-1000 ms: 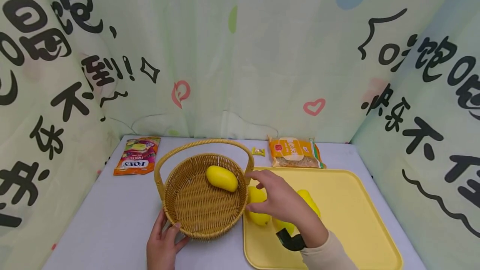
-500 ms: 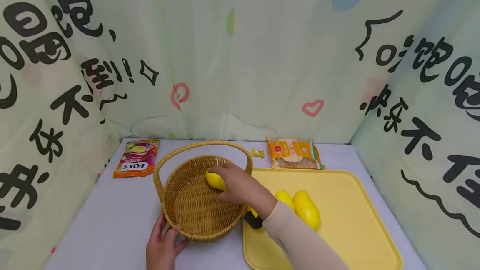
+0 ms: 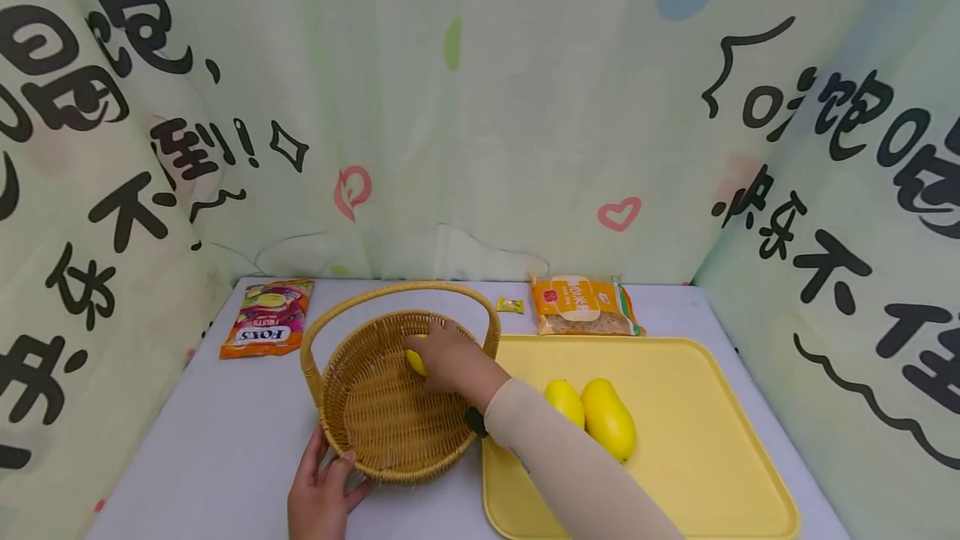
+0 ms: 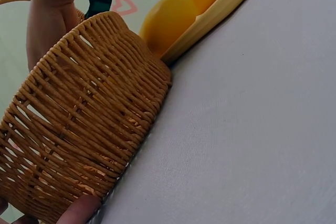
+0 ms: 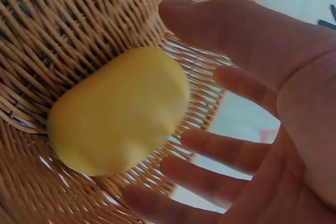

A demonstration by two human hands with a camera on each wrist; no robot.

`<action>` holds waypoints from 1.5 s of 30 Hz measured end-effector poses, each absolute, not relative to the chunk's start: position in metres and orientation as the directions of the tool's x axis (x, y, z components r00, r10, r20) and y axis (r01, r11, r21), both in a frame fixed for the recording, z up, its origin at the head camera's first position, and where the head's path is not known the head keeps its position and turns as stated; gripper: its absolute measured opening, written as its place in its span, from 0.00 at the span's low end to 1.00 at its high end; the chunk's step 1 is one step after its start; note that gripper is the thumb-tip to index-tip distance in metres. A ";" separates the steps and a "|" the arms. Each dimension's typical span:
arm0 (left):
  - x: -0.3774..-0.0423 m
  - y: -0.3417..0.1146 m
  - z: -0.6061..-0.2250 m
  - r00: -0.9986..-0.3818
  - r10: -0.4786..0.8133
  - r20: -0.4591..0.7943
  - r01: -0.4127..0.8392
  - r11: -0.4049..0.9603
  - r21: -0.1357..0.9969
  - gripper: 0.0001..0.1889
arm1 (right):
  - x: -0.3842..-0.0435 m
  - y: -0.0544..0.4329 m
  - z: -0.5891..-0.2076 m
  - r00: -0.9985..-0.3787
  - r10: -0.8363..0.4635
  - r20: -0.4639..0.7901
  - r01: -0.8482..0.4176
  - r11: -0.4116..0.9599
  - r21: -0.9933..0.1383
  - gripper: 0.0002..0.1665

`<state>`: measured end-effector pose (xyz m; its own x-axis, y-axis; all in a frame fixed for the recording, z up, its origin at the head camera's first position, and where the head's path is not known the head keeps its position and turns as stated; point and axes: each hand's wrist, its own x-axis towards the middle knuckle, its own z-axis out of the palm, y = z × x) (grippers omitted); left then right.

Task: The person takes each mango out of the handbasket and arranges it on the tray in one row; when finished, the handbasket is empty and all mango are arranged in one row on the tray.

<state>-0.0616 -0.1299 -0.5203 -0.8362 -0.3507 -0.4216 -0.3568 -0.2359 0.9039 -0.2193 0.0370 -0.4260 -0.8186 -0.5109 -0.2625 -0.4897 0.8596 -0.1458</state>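
A yellow mango (image 5: 121,111) lies in the round wicker basket (image 3: 390,427), against its woven wall. My right hand (image 3: 453,365) reaches into the basket over this mango, covering most of it in the head view. In the right wrist view the right hand (image 5: 252,119) has its thumb and fingers spread beside the mango, with a gap between them. My left hand (image 3: 322,486) holds the basket low at its near left side. In the left wrist view the left thumb (image 4: 81,211) sits at the basket's base.
To the right, a yellow tray (image 3: 697,440) bears more yellow mangoes (image 3: 609,421), partly behind the right sleeve. Behind stand an orange bag of grain (image 3: 587,307) and a small yellow packet (image 3: 511,305). A candy bag (image 3: 267,319) lies back left. The basket's tall handle (image 3: 401,286) arches over its far side.
My right hand has moved left from above the tray's edge into the basket, over the mango. The left hand has stayed at the basket's side.
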 end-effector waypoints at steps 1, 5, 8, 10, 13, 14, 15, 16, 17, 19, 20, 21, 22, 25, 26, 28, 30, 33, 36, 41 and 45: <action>-0.062 -0.130 -0.521 -0.836 -0.349 -0.423 -0.358 -0.237 0.903 0.42 | -0.220 0.036 -0.428 -0.818 -0.507 -0.273 -0.489 0.862 -0.134 0.43; -0.061 -0.131 -0.522 -0.840 -0.338 -0.424 -0.360 -0.237 0.902 0.42 | -0.221 0.033 -0.431 -0.814 -0.499 -0.296 -0.491 0.864 -0.106 0.44; -0.061 -0.132 -0.522 -0.844 -0.333 -0.420 -0.356 -0.237 0.904 0.42 | -0.223 0.033 -0.435 -0.812 -0.503 -0.297 -0.499 0.861 -0.096 0.46; -0.061 -0.132 -0.521 -0.844 -0.332 -0.420 -0.357 -0.236 0.904 0.42 | -0.225 0.033 -0.437 -0.811 -0.503 -0.300 -0.494 0.862 -0.110 0.46; -0.060 -0.132 -0.521 -0.846 -0.328 -0.421 -0.356 -0.239 0.903 0.42 | -0.226 0.034 -0.440 -0.810 -0.500 -0.308 -0.482 0.865 -0.136 0.45; -0.060 -0.132 -0.521 -0.847 -0.325 -0.421 -0.356 -0.241 0.903 0.42 | -0.226 0.034 -0.440 -0.808 -0.496 -0.318 -0.475 0.868 -0.145 0.45; -0.060 -0.132 -0.522 -0.848 -0.323 -0.420 -0.355 -0.242 0.903 0.42 | -0.227 0.034 -0.440 -0.806 -0.495 -0.325 -0.472 0.868 -0.154 0.45; -0.060 -0.132 -0.522 -0.849 -0.321 -0.419 -0.354 -0.243 0.903 0.42 | -0.227 0.034 -0.440 -0.803 -0.496 -0.332 -0.471 0.868 -0.157 0.44; -0.059 -0.133 -0.522 -0.851 -0.318 -0.417 -0.352 -0.243 0.904 0.42 | -0.227 0.034 -0.441 -0.802 -0.494 -0.336 -0.468 0.869 -0.160 0.43; -0.059 -0.133 -0.522 -0.853 -0.318 -0.414 -0.348 -0.243 0.905 0.42 | -0.227 0.034 -0.441 -0.799 -0.493 -0.343 -0.466 0.869 -0.165 0.42; -0.059 -0.133 -0.522 -0.853 -0.318 -0.413 -0.348 -0.243 0.905 0.42 | -0.227 0.034 -0.441 -0.800 -0.493 -0.343 -0.463 0.870 -0.170 0.42; -0.059 -0.132 -0.522 -0.853 -0.318 -0.414 -0.348 -0.243 0.905 0.42 | -0.227 0.035 -0.441 -0.800 -0.494 -0.340 -0.464 0.869 -0.172 0.41; -0.059 -0.132 -0.521 -0.853 -0.319 -0.414 -0.348 -0.243 0.905 0.42 | -0.227 0.035 -0.441 -0.801 -0.494 -0.339 -0.462 0.869 -0.175 0.41; -0.060 -0.132 -0.521 -0.850 -0.323 -0.417 -0.351 -0.243 0.904 0.41 | -0.226 0.035 -0.440 -0.802 -0.493 -0.336 -0.460 0.870 -0.179 0.41; -0.060 -0.132 -0.521 -0.847 -0.326 -0.421 -0.356 -0.241 0.903 0.41 | -0.226 0.035 -0.439 -0.803 -0.494 -0.334 -0.459 0.870 -0.182 0.41; -0.060 -0.132 -0.521 -0.844 -0.330 -0.423 -0.360 -0.237 0.902 0.41 | -0.226 0.034 -0.436 -0.804 -0.492 -0.333 -0.456 0.871 -0.186 0.41; -0.061 -0.132 -0.521 -0.840 -0.334 -0.428 -0.366 -0.233 0.901 0.42 | -0.226 0.034 -0.433 -0.805 -0.495 -0.327 -0.457 0.869 -0.189 0.41; -0.062 -0.132 -0.521 -0.834 -0.337 -0.436 -0.374 -0.235 0.897 0.42 | -0.225 0.034 -0.428 -0.806 -0.503 -0.311 -0.450 0.863 -0.230 0.41; -0.063 -0.132 -0.522 -0.830 -0.336 -0.444 -0.380 -0.241 0.893 0.42 | -0.223 0.036 -0.424 -0.802 -0.522 -0.290 -0.444 0.846 -0.296 0.42; -0.064 -0.132 -0.523 -0.834 -0.330 -0.442 -0.376 -0.245 0.894 0.41 | -0.219 0.041 -0.418 -0.780 -0.573 -0.253 -0.460 0.798 -0.388 0.41; -0.063 -0.132 -0.523 -0.836 -0.330 -0.438 -0.374 -0.239 0.896 0.41 | -0.215 0.048 -0.416 -0.758 -0.613 -0.223 -0.479 0.755 -0.447 0.40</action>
